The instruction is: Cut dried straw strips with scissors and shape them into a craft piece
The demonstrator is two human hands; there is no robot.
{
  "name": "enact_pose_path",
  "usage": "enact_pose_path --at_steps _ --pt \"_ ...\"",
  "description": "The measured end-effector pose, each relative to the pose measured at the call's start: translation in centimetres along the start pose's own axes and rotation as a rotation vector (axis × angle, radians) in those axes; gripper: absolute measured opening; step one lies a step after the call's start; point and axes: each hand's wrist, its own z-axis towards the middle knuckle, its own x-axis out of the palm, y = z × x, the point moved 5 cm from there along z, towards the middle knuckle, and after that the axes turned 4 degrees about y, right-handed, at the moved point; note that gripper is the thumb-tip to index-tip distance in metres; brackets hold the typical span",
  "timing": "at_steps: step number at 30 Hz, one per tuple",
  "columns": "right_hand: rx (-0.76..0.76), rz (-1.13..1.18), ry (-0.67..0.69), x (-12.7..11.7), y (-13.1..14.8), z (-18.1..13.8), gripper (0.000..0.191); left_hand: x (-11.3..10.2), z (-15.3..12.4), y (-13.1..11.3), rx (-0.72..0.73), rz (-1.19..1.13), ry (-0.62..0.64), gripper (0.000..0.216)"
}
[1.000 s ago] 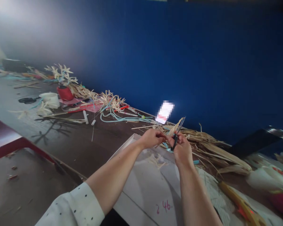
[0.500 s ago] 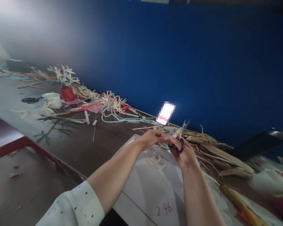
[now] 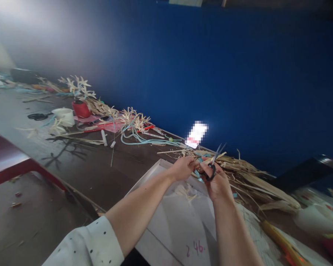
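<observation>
My right hand (image 3: 218, 183) is closed around scissors (image 3: 210, 173) with black handles. The blades point up and away, parted in a narrow V. A pale strip, apparently dried husk, shows beside the blades. My left hand (image 3: 184, 168) meets the right one, thumb and fingers pinched together; what lies between them is too small and covered to make out. Both hands are above the far end of a shallow white box (image 3: 183, 221), which holds some pale scraps (image 3: 187, 191) and has pink writing on it.
Dried husks (image 3: 255, 177) lie right of my hands, along the blue wall. Leftward are blue cords (image 3: 144, 140), pale husk flowers (image 3: 131, 120), a red pot (image 3: 81, 109), a white cup (image 3: 63, 116) and black-handled scissors (image 3: 38, 116). A bright phone-like screen (image 3: 196, 135) leans ahead. A yellow tool (image 3: 283, 242) lies lower right.
The view has shifted slightly. My left hand has turned a little, its fingers tucked closer to the right hand. The scissors tilt a bit more to the right.
</observation>
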Motion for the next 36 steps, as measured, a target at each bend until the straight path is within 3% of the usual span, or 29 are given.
enact_pose_path --at_steps 6,15,23,32,36 --pt "0.048 0.167 -0.017 0.21 -0.19 0.0 0.032 0.67 -0.13 -0.15 0.0 -0.132 0.129 0.029" --pt "0.049 0.163 -0.058 -0.35 0.21 0.04 0.033 0.33 -0.14 0.23 -0.079 -0.283 0.287 0.02" --pt "0.06 0.209 -0.087 -0.69 0.42 0.08 0.036 -0.11 -0.57 -0.47 -0.076 -0.221 0.261 0.024" --pt "0.065 0.255 -0.092 -0.46 0.67 -0.05 0.036 0.24 -0.52 -0.6 -0.045 -0.227 0.352 0.021" --pt "0.052 0.257 -0.09 -0.47 0.55 0.06 0.038 0.27 -0.47 -0.34 -0.061 -0.254 0.332 0.02"
